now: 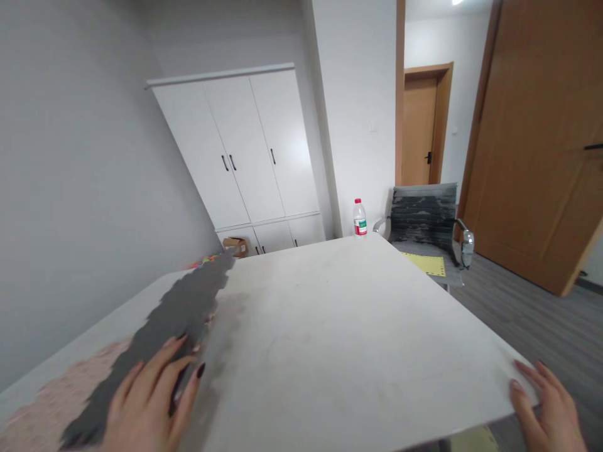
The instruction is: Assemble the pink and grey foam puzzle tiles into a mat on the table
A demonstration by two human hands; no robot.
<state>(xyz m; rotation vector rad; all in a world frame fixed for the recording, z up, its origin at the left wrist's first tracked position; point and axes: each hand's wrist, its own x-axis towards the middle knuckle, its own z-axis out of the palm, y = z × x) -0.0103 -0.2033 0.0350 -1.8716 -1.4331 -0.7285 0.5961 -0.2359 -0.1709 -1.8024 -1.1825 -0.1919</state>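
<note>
My left hand [151,395] rests on a long dark grey sheet with a wavy edge [183,298], at the left of the white table [339,326]. Its fingers are a little apart and bent over the sheet; the thumb lies on the right side. Under and beside the sheet shows a pale pink, textured piece [78,383], and small bits of pink peek out along the sheet's right edge. What either piece is, I cannot make out. At the table's near right corner my right hand [549,402] touches the edge, fingers apart, holding nothing.
A clear bottle with a red cap [360,220] stands at the table's far edge. Behind are a white cabinet [245,144] and a cardboard box [237,246]. Right of the table is a grey chair [424,213] with a yellow sheet [426,263] on it. A wooden door [537,138] stands ajar.
</note>
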